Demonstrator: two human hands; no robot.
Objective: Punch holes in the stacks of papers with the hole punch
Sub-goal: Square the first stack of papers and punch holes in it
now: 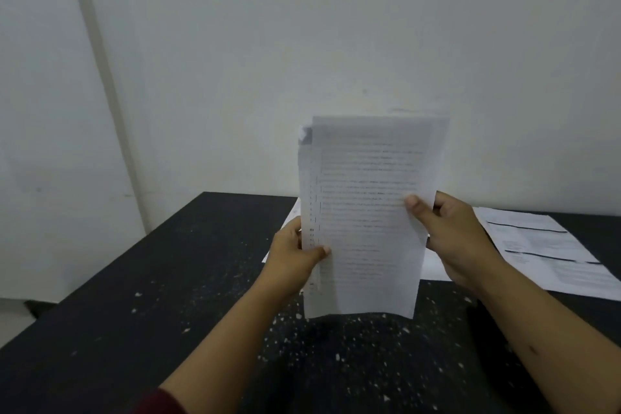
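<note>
Head view: the left hand (292,255) and right hand (453,235) pinch a stack of papers (363,212) by its side edges, upright, bottom edge just above the tabletop (134,296). Its sheets look uneven; unsquared, holes would misalign. More papers (544,245) lie behind; no hole punch shows.

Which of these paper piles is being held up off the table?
The upright stack in the middle, gripped by the left hand and right hand. The sheets at right lie flat on the black table.
</note>
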